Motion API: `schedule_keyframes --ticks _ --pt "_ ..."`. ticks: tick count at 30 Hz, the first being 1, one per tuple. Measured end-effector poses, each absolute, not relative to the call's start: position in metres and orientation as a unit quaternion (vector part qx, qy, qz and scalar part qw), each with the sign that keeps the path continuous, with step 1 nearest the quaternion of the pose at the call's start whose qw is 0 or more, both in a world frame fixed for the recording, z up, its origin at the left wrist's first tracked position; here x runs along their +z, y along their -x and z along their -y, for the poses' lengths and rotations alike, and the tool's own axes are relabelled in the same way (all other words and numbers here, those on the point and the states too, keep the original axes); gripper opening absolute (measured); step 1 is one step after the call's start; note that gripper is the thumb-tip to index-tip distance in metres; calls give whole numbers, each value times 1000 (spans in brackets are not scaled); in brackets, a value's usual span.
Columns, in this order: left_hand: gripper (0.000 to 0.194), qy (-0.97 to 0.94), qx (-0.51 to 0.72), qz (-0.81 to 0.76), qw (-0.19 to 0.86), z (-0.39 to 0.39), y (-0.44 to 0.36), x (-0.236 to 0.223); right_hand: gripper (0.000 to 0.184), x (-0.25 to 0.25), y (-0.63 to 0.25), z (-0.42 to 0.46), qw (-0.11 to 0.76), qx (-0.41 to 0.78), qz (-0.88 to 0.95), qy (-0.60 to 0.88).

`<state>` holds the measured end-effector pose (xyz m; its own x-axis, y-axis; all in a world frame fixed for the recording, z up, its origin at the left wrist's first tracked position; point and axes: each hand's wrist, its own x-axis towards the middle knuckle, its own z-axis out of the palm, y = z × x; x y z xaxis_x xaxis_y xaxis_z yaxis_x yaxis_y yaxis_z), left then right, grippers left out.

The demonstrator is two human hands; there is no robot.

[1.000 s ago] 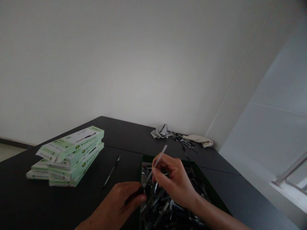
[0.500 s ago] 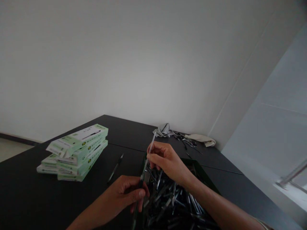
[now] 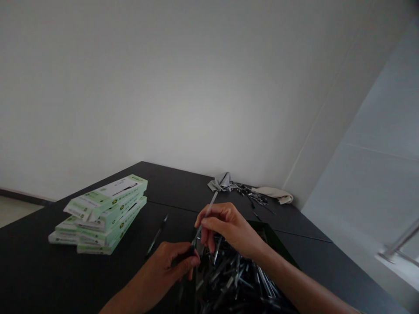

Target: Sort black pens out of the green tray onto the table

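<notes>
My right hand (image 3: 231, 229) pinches a thin, pale translucent pen refill (image 3: 213, 199) between thumb and fingers. The refill slants, its upper end sticking out above the hand. Its lower end meets a dark pen barrel (image 3: 193, 248), which my left hand (image 3: 168, 264) grips between thumb and fingers; how far the two overlap I cannot tell. Both hands are over the near left side of a dark green bin (image 3: 278, 246), heaped with black and clear pen parts (image 3: 234, 283). Left of the bin, a single pen (image 3: 157, 235) lies on the black table (image 3: 170, 181).
A stack of several green and white pen boxes (image 3: 108, 213) stands on the left. Toward the wall lie a crumpled grey cloth (image 3: 222, 182), a loose pile of dark pens (image 3: 252, 194) and a beige cloth (image 3: 275, 193). A metal rail (image 3: 402, 240) is at far right.
My right hand and the refill have come down a little, closer to my left hand. The left hand keeps hold of the barrel, and the view has tipped slightly.
</notes>
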<state>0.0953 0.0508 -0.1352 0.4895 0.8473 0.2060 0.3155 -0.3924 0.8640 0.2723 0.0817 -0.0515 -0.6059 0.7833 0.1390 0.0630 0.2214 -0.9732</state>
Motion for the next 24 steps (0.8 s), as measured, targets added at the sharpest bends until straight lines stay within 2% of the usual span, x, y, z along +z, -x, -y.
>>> schedule_keyframes --ticks 3,7,9,11,15,18,21,24 --pt "35 -773 339 -396 361 -51 -97 -133 11 -41 -285 -80 273 622 687 258" --pt "32 -778 353 -404 326 -51 -98 -134 18 -20 -309 -77 226 652 683 239" --pt "31 -780 358 -403 319 -50 -98 -135 24 -15 -316 -76 240 661 675 224" --pt "31 -781 359 -400 317 -48 -98 -135 23 -16 -316 -76 290 649 667 221" --pt "29 -787 351 -384 333 -42 -100 -131 7 -32 -300 -73 430 562 663 244" --pt "28 -790 340 -364 356 -37 -103 -125 2 -44 -284 -62 506 468 680 248" --pt "30 -790 345 -351 365 -33 -105 -123 5 -52 -273 -50 537 355 720 258" --pt "30 -793 338 -341 376 -33 -105 -123 9 -56 -270 -45 533 250 763 266"
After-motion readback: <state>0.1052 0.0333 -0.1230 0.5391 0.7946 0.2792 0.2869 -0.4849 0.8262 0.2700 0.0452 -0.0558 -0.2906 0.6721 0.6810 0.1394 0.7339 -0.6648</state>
